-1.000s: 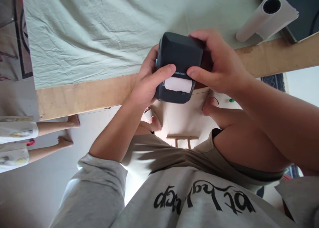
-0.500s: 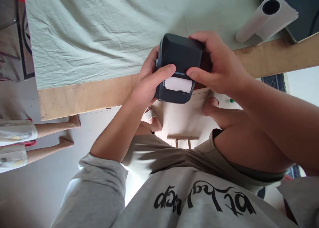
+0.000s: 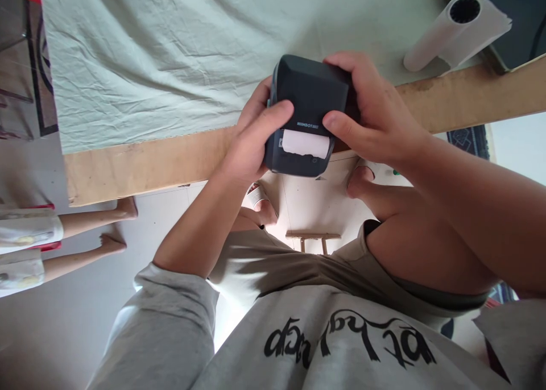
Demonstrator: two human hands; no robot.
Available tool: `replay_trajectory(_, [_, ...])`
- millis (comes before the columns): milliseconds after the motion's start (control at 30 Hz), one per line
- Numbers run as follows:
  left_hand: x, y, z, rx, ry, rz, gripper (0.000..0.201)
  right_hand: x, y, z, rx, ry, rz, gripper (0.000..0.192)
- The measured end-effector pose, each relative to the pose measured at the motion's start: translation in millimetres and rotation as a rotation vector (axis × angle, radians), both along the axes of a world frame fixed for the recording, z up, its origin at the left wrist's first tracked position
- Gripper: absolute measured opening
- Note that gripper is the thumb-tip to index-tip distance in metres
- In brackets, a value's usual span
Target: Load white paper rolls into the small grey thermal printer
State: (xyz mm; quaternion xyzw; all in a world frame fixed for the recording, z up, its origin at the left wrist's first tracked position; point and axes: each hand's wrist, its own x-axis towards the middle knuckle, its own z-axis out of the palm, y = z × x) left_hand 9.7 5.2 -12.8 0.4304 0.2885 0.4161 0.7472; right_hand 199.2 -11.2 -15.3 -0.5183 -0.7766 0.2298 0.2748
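A small dark grey label printer [image 3: 309, 97] is held over the table's wooden front edge [image 3: 145, 162]. White label paper [image 3: 306, 144] shows in its front slot. My left hand [image 3: 251, 137] grips the printer's left side, thumb lying across the top near the slot. My right hand [image 3: 375, 114] wraps the right side and back, thumb resting on the top by the printed brand name.
A wrinkled pale green cloth [image 3: 170, 54] covers the table. A white paper roll [image 3: 456, 29] lies at the far right beside a dark panel [image 3: 507, 3]. Another person's bare legs [image 3: 94, 231] stand on the floor at left. My knees are under the table.
Both thumbs have slid slightly up the printer's top, away from the slot, and the printer has tilted a little. The hands keep their grip.
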Motion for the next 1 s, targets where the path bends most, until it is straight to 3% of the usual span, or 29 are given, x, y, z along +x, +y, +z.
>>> replay_trajectory(133, [4, 0, 4.2, -0.049, -0.062, 0.023, 0.028, 2, -3, 1.6, 0.067, 0.073, 0.034, 0.055])
replay_trajectory(267, [6, -1, 8.0, -0.096, -0.123, 0.081, 0.023, 1, -3, 1.3, 0.149, 0.032, 0.125, 0.063])
replay_trajectory(400, [4, -1, 6.5, -0.077, -0.125, 0.083, 0.023, 1, -2, 2.3, 0.109, 0.031, 0.119, 0.066])
replay_trajectory(600, [4, 1, 4.1, -0.047, -0.140, 0.073, 0.028, 6, -1, 10.3, -0.012, 0.091, 0.020, 0.075])
replay_trajectory(733, [8, -3, 8.3, -0.051, -0.118, 0.037, 0.033, 5, -7, 24.6, 0.161, 0.077, -0.125, 0.057])
replay_trajectory(867, [8, -5, 7.4, -0.072, -0.038, 0.059, 0.015, -4, -13, 36.5, 0.210, 0.203, -0.254, 0.028])
replay_trajectory(1000, [5, -3, 4.2, -0.016, -0.011, 0.041, 0.017, -6, -12, 33.1, 0.305, 0.182, -0.321, 0.030])
